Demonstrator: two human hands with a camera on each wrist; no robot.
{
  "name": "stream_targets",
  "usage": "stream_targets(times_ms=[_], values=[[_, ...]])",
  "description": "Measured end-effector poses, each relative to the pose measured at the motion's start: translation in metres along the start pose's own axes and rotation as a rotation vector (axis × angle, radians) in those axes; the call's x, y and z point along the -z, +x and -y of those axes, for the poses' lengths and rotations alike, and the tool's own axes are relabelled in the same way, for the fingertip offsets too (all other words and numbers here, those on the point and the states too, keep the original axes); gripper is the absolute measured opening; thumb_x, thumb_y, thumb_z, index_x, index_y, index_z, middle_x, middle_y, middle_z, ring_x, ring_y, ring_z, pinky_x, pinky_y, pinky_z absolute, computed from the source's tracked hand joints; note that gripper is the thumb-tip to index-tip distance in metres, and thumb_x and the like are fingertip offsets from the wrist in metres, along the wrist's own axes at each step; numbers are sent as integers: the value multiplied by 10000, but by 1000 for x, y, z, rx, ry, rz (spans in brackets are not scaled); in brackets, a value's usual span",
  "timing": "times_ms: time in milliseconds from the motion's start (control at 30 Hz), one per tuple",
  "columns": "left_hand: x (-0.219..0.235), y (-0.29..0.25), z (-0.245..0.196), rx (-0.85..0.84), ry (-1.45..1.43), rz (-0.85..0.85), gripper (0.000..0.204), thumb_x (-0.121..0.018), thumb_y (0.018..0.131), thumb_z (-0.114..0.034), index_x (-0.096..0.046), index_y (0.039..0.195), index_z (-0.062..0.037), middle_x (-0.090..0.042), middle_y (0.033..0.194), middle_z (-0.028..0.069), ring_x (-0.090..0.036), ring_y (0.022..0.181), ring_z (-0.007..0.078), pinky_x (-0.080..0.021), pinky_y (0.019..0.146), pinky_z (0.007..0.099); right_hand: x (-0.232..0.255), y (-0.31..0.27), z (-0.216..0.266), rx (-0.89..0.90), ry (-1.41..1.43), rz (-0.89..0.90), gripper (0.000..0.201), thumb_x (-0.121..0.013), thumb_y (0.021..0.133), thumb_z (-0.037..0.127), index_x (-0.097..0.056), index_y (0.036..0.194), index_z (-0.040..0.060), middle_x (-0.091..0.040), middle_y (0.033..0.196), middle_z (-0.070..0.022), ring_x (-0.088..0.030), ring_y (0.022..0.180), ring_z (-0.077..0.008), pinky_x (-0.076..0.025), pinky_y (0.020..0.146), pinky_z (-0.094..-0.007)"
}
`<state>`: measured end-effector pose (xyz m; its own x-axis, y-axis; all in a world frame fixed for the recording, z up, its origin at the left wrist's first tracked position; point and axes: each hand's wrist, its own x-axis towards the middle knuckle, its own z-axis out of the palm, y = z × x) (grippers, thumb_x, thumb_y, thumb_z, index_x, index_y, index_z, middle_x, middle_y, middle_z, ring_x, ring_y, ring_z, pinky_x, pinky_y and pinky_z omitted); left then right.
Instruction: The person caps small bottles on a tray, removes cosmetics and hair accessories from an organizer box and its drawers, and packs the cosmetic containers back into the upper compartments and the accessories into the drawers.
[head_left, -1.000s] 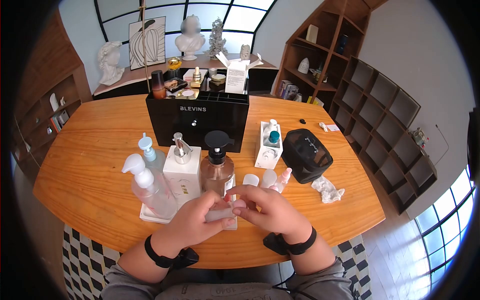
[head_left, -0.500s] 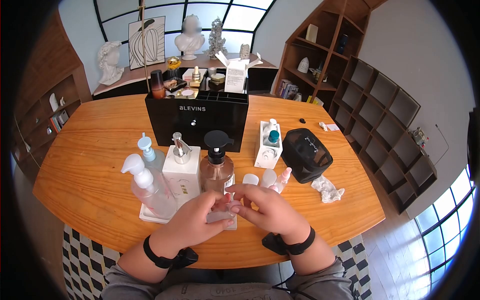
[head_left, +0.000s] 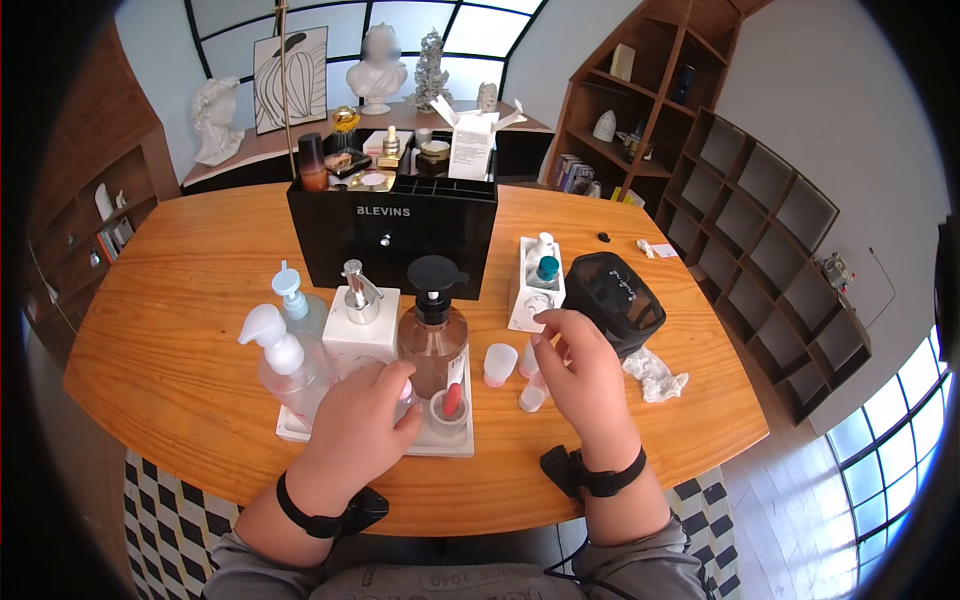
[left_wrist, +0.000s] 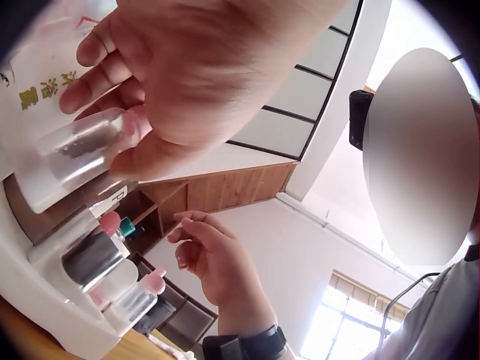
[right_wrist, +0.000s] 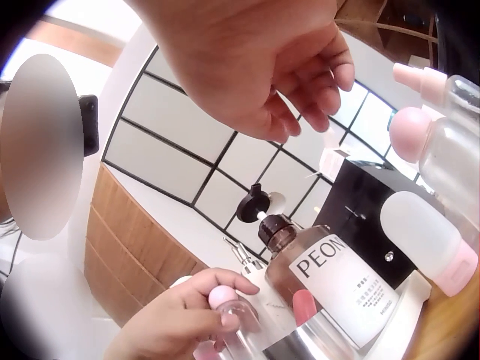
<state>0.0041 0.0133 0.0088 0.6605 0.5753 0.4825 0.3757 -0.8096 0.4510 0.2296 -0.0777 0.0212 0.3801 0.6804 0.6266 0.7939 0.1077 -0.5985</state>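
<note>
Small clear bottle (left_wrist: 71, 154), pink-capped, pinched in left hand (head_left: 358, 425).

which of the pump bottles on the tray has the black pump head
The amber-brown pump bottle labelled PEON, rightmost in the row. The square white bottle has a silver pump; the two clear ones carry a white and a pale blue pump.

The head camera looks steeply down and forward over the oval wooden counter (head_left: 180, 300), wide and far enough to take in both hands. Each wrist camera sits low and very close, tilted upward toward the ceiling at 12 o'clock. All three share the amber pump bottle (head_left: 433, 340) (right_wrist: 330, 277).
</note>
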Motion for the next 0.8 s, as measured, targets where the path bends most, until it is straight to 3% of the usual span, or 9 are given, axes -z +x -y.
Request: stream_targets(times_ms=[67, 267, 367, 600, 700, 800], values=[[-2, -1, 2, 54, 55, 83, 337, -677, 766, -101, -555, 1072, -30, -628, 954, 191, -611, 887, 375, -489, 748, 426, 2, 0, 4, -100, -90, 130, 130, -623, 852, 112, -633, 969, 56, -648, 814, -122, -627, 686, -298, -505, 632, -379], [-6, -2, 9, 69, 166, 129, 276, -678, 758, -103, -544, 989, -32, -622, 915, 186, -616, 841, 374, -483, 714, 450, 1, -7, 6, -95, -179, 298, 121, -571, 886, 163, -640, 894, 63, -647, 746, -160, -631, 704, -366, -510, 646, -413], [-7, -3, 8, 78, 217, 139, 279, -684, 740, -89, -543, 974, -38, -602, 901, 169, -606, 843, 361, -482, 716, 444, 0, -8, 7, -109, -245, 396, 112, -599, 864, 159, -667, 910, 83, -633, 703, -151, -633, 662, -303, -494, 621, -355], [-8, -3, 5, -25, 229, 22, 271, -684, 698, -38, -562, 941, -32, -548, 933, 142, -553, 924, 346, -468, 766, 429, -1, -11, 7, -104, -354, 484, 121, -611, 873, 196, -666, 892, 90, -644, 734, -175, -634, 694, -356, -503, 643, -407], [-7, -2, 4, -59, 208, -12, 262, -667, 674, -1, -575, 919, -26, -535, 924, 140, -537, 930, 346, -460, 785, 424, 0, -12, 9, -79, -423, 502, 225, -572, 906, 265, -636, 888, 50, -655, 724, -170, -643, 677, -350, -518, 637, -435], [-9, -3, 6, -129, 276, -40, 253, -653, 643, -3, -579, 884, -24, -515, 874, 121, -546, 894, 314, -482, 712, 413, -1, -13, 5, -56, -368, 437, 215, -583, 895, 255, -626, 857, 48, -652, 709, -168, -642, 662, -349, -516, 602, -432]])
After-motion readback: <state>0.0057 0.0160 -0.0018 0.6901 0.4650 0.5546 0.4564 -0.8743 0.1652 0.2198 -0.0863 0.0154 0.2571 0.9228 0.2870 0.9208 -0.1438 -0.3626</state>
